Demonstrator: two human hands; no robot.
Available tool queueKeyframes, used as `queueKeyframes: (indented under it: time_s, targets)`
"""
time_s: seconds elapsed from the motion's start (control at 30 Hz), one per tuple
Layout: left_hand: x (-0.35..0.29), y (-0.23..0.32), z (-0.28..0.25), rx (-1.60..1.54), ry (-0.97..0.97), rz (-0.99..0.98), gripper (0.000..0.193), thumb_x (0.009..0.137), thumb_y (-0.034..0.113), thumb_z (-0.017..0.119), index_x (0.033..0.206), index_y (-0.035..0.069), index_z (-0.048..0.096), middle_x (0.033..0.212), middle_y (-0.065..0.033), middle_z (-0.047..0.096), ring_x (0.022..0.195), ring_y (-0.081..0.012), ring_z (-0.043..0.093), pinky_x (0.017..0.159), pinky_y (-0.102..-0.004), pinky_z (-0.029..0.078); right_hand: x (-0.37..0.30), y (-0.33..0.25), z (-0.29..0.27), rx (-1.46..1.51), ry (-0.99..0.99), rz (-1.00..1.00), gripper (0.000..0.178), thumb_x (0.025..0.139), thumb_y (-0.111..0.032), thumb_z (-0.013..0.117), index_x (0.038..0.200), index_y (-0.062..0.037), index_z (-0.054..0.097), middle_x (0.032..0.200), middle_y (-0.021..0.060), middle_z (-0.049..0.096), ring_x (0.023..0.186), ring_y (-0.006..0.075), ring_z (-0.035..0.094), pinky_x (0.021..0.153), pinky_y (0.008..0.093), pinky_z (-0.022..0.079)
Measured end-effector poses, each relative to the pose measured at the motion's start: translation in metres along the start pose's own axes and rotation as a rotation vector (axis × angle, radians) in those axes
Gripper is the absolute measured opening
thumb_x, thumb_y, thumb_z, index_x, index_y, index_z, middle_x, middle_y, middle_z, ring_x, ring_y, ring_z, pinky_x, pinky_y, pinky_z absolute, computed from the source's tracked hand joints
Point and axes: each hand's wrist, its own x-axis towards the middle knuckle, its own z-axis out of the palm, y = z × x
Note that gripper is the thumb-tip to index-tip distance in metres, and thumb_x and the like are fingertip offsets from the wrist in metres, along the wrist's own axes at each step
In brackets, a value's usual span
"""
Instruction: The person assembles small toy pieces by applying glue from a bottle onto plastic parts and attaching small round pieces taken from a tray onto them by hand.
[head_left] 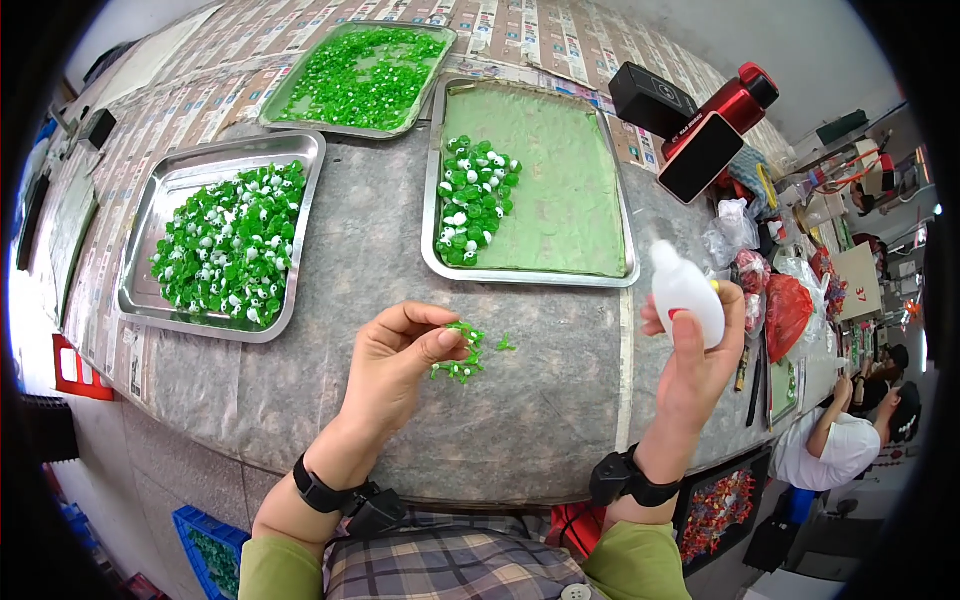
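Observation:
My left hand point(393, 358) pinches a small green plastic piece point(466, 332) between thumb and fingertips, just above the table. A few more loose green pieces point(458, 371) lie beneath and beside it on the grey cover. In my right hand point(703, 352) is a white squeeze bottle point(688, 292), its nozzle tilted up and to the left, away from the green pieces. Beyond the hands stands a metal tray point(530, 277) with a light green lining; green pieces with white ball-like parts point(474, 203) cluster along its left side.
A metal tray point(312, 165) at left holds a heap of green-and-white pieces; another tray point(345, 130) behind it holds green ones. At right are a phone point(701, 158), a black box point(652, 100), a red bottle point(728, 103) and plastic bags point(790, 310). A person point(830, 445) sits far right.

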Motion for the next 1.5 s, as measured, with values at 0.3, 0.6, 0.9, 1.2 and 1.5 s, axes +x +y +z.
queueKeyframes:
  time_s: [0.3, 0.6, 0.9, 1.2, 1.5]
  targets:
    - [0.002, -0.001, -0.001, -0.014, 0.033, -0.034, 0.012, 0.076, 0.007, 0.057, 0.087, 0.001, 0.054, 0.075, -0.0066, 0.058, 0.067, -0.0132, 0.057, 0.063, -0.0242, 0.048, 0.017, 0.089, -0.092, -0.164, 0.052, 0.203, 0.040, 0.074, -0.003, 0.056, 0.110, 0.0009, 0.038, 0.101, 0.0106, 0.052, 0.089, 0.0139, 0.050, 0.076, 0.0249, 0.042]
    - [0.001, -0.001, 0.001, -0.034, 0.029, -0.067, 0.013, 0.076, 0.007, 0.057, 0.087, 0.001, 0.055, 0.076, -0.0060, 0.058, 0.068, -0.0120, 0.056, 0.064, -0.0245, 0.048, 0.035, 0.009, -0.024, -0.862, 0.151, -0.483, 0.027, 0.069, -0.003, 0.059, 0.095, -0.0016, 0.052, 0.087, 0.0078, 0.055, 0.079, 0.0192, 0.052, 0.066, 0.0266, 0.040]
    - [0.003, 0.001, -0.001, -0.015, 0.056, -0.063, 0.010, 0.077, 0.006, 0.055, 0.086, 0.002, 0.053, 0.076, -0.0049, 0.057, 0.068, -0.0127, 0.057, 0.063, -0.0263, 0.049, 0.091, 0.092, 0.093, -0.981, -0.722, -0.584, 0.016, 0.067, -0.006, 0.056, 0.083, -0.0042, 0.053, 0.076, 0.0099, 0.055, 0.073, 0.0265, 0.053, 0.064, 0.0350, 0.043]
    - [0.001, 0.003, -0.004, -0.042, 0.031, -0.060, 0.013, 0.076, 0.007, 0.057, 0.087, 0.001, 0.055, 0.077, -0.0058, 0.058, 0.068, -0.0120, 0.056, 0.063, -0.0243, 0.048, 0.072, 0.049, 0.077, -0.563, -0.650, -0.161, 0.019, 0.067, -0.006, 0.060, 0.084, -0.0024, 0.053, 0.076, 0.0085, 0.057, 0.072, 0.0169, 0.056, 0.064, 0.0277, 0.044]
    - [-0.001, -0.002, 0.005, -0.083, -0.085, -0.142, 0.013, 0.076, 0.010, 0.057, 0.087, 0.003, 0.054, 0.080, -0.0069, 0.059, 0.073, -0.0140, 0.058, 0.065, -0.0260, 0.049, -0.016, 0.042, 0.051, 0.492, -0.612, 0.585, 0.017, 0.079, -0.005, 0.052, 0.095, 0.0005, 0.053, 0.084, 0.0036, 0.056, 0.075, 0.0097, 0.054, 0.066, 0.0218, 0.044]
